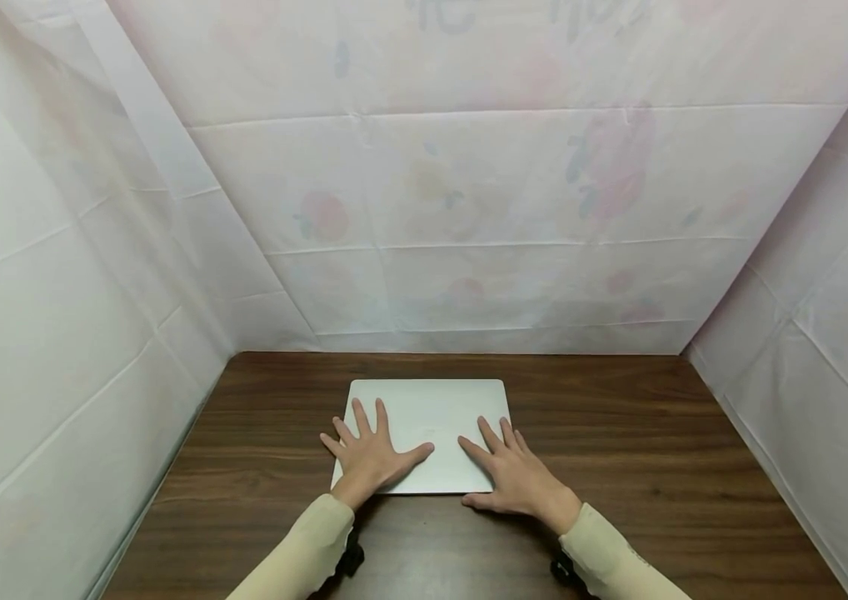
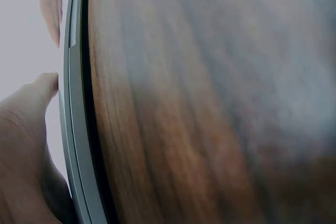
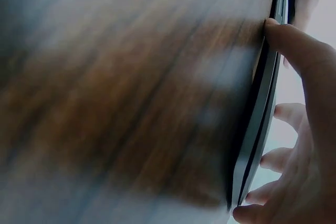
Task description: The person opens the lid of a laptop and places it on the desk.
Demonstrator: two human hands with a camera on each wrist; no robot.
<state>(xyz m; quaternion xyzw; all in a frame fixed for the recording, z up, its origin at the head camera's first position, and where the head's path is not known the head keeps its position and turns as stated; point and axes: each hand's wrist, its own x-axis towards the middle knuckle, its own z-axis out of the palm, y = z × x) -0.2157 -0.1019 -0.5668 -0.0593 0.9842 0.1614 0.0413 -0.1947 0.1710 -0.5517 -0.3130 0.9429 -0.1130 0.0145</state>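
A silver closed laptop (image 1: 439,404) lies flat on the wooden table, its front edge towards me. My left hand (image 1: 370,458) rests on the left part of the lid with fingers spread wide, the outer ones reaching past the left edge. On the right side, my right hand (image 1: 520,482) lies with spread fingers over the lid's right part. In the right wrist view its thumb (image 3: 296,45) touches the laptop's front edge (image 3: 266,95), while the other fingers lie along the lid and side. The left wrist view shows the left thumb (image 2: 44,85) on the lid.
The dark brown wooden table (image 1: 656,467) stretches to both sides of the laptop. Pale fabric (image 1: 469,287) with faint fruit prints hangs behind the table, and more fabric (image 1: 57,333) closes in the left and right sides.
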